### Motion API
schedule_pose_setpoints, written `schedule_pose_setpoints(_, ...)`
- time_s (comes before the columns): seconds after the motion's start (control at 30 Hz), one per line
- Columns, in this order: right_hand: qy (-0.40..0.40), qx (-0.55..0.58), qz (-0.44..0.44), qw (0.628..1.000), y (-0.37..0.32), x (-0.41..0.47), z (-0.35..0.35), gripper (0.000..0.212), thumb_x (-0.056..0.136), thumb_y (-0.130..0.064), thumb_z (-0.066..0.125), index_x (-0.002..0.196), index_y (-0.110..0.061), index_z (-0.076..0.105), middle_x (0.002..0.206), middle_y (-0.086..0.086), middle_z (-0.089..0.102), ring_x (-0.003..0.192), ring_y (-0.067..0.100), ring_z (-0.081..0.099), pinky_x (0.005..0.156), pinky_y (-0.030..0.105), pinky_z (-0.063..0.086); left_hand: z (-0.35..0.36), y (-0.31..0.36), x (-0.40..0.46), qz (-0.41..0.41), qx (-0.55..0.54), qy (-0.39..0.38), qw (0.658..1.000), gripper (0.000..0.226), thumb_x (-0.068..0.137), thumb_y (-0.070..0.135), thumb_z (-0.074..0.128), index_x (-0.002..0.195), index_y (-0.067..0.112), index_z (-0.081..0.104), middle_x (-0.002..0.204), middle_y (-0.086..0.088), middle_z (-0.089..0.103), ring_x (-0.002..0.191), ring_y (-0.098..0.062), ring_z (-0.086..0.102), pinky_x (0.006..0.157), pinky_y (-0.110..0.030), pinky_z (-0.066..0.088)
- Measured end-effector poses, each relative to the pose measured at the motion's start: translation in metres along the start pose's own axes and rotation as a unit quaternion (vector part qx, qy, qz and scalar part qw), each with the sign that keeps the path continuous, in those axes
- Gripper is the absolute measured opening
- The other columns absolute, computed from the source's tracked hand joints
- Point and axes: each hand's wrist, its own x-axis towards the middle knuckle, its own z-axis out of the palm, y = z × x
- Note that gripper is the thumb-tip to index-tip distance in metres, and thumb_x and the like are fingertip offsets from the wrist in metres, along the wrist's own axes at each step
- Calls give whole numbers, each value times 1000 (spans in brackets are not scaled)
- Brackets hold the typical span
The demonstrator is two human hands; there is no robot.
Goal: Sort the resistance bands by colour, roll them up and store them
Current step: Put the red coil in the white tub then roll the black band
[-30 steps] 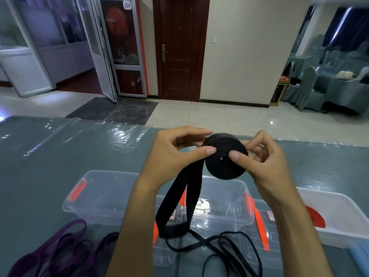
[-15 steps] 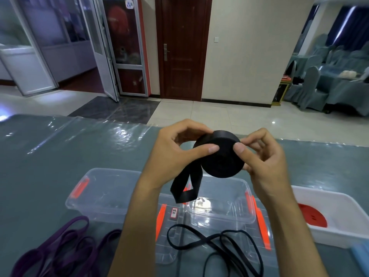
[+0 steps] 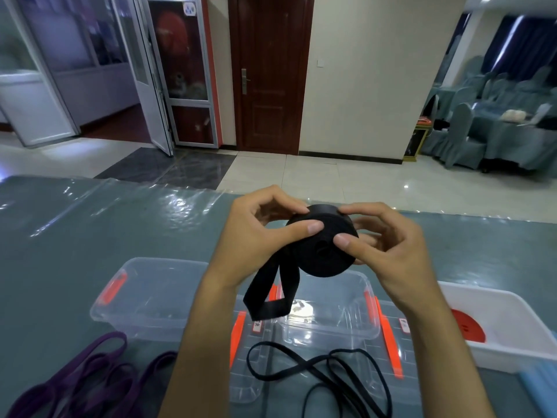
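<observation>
A: Where are we with the black band (image 3: 322, 248)?

B: We hold the roll in the air above the two clear boxes (image 3: 156, 292). Our left hand (image 3: 256, 236) pinches it, thumb on the near face and fingers curled over the top; our right hand (image 3: 382, 245) grips the other side, thumb pressed on the face too.

A: How much is left to wind?

B: Only a short loop (image 3: 271, 297) hangs below the roll, clear of the boxes.

A: So how do we finish well?

B: We'd judge we should keep both thumbs firm so the coil doesn't spring loose, feed the tail in flat, edges lined up, and keep tension on it right to the end.

A: And then?

B: The thin black band (image 3: 316, 369) lies on the box lids and the purple bands (image 3: 75, 375) on the table (image 3: 60, 236), unrolled
</observation>
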Motion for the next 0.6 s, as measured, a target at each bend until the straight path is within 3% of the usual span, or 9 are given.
schedule_pose_setpoints(0.1,35,-16,-35,999,-3,0,-2,33,81,-34,89,111,-36,78,111,2,79,99,27,78,81,42,66,-5,-2,1,-24,-26,-27,999,23,81,17,89,102,25,83,109,-2,80,108,-21,76,98,-30,59)
schedule_pose_setpoints(0.23,62,7,-36,997,1,1,-3,31,77,-28,90,105,-29,76,110,5,79,93,28,80,78,38,66,-14,-1,2,-79,-33,-95,992,37,86,21,87,122,28,80,113,1,77,114,-17,74,101,-25,55)
schedule_pose_setpoints(0.37,-10,32,20,999,7,4,-8,36,76,-18,90,97,-23,62,101,16,79,87,35,80,69,37,66,-15,-3,0,-56,-12,-63,996,30,76,23,93,105,23,83,103,-2,80,100,-21,78,90,-28,60)
schedule_pose_setpoints(0.47,-39,54,35,997,8,3,-10,45,76,-22,93,111,-27,65,99,17,79,81,37,80,65,37,65,-10,-8,-1,-50,-4,-36,998,25,75,23,93,94,19,79,97,-2,79,92,-19,77,82,-26,62)
schedule_pose_setpoints(0.6,16,19,-19,999,13,1,-6,39,77,-32,92,113,-32,76,111,4,79,105,25,76,76,36,66,-4,-14,1,-51,-14,-28,998,13,79,26,87,89,23,80,100,-3,79,98,-18,75,88,-27,60)
